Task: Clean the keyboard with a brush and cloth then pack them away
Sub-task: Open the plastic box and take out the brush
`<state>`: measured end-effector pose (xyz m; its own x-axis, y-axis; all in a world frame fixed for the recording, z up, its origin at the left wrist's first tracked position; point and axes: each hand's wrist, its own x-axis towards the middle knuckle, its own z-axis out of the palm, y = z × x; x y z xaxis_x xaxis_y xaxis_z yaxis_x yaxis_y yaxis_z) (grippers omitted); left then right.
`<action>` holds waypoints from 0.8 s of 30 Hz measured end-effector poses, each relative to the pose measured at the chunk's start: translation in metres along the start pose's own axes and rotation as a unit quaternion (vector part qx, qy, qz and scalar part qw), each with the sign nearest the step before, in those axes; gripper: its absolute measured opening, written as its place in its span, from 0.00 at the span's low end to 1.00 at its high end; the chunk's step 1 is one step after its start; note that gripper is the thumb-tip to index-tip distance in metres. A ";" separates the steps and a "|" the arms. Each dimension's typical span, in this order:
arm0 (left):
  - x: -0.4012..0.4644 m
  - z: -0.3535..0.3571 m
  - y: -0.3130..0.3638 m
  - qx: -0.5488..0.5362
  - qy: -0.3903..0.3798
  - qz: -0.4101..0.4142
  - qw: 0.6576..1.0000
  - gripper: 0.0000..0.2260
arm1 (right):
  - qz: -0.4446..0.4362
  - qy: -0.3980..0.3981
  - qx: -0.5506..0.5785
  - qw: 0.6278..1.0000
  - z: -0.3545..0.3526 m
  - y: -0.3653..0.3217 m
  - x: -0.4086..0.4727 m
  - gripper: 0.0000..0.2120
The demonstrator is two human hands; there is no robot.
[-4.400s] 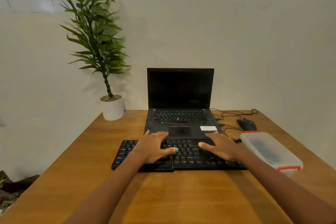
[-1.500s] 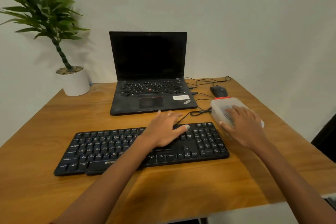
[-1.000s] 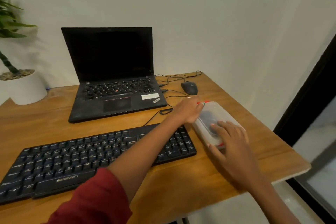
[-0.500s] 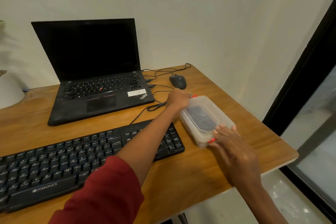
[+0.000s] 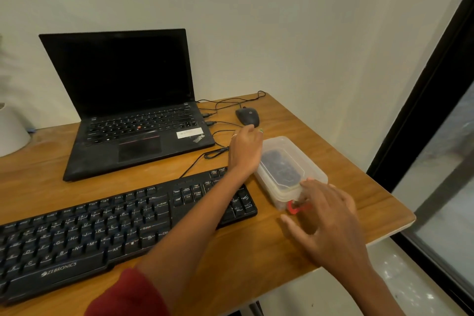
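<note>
2 hands: both at the box [image 5: 295, 161], right of centre in the frame
Left hand [image 5: 245, 150]: reaches across the keyboard [image 5: 123, 228] to the box's far end; its fingers curl over that end – whether they grip a clasp there cannot be seen
Right hand [image 5: 324, 215]: at the box's near end, fingers curled at the red clasp [image 5: 295, 209], thumb spread out to the left over the desk [image 5: 256, 251]; whether the fingers pinch the clasp or only touch it is unclear
Box: clear plastic with its lid on, lying on the desk just right of the keyboard's right end; something dark shows through the lid, too blurred to name
Brush and cloth: neither can be made out
Keyboard: black, runs from the lower left of the frame up toward the centre, flat on the desk, with the left forearm over its right end
Laptop [image 5: 133, 102]: open with a dark screen, behind the keyboard in the left half of the frame
Mouse [image 5: 247, 115]: black, behind the box, just past the left hand's fingertips
Cables [image 5: 230, 104]: thin black leads – they run on the desk between laptop and mouse, and 1 goes toward the keyboard
Pot [image 5: 11, 131]: white, at the left edge
Sleeve [image 5: 128, 295]: red, bottom centre, on the left arm
Window frame [image 5: 420, 100]: dark, at the right edge
</note>
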<state>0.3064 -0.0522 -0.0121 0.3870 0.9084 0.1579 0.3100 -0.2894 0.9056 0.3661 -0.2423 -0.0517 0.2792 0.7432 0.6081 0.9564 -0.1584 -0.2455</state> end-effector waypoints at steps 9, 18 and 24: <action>-0.133 0.002 -0.017 -0.105 0.013 0.006 0.994 0.30 | -0.015 -0.106 0.039 0.993 0.001 0.018 0.028 0.29; -0.165 0.021 -0.006 -0.095 -0.103 -0.021 0.990 0.36 | -0.060 -0.043 0.037 0.997 -0.006 0.017 0.029 0.17; -0.166 0.019 -0.003 -0.103 -0.109 -0.035 0.988 0.37 | 0.085 0.000 0.210 0.974 -0.019 0.008 0.040 0.22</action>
<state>0.2575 -0.2083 -0.0482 0.5561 0.8307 0.0242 0.1685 -0.1412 0.9755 0.3862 -0.2264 -0.0145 0.4311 0.7294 0.5312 0.7759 0.0009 -0.6309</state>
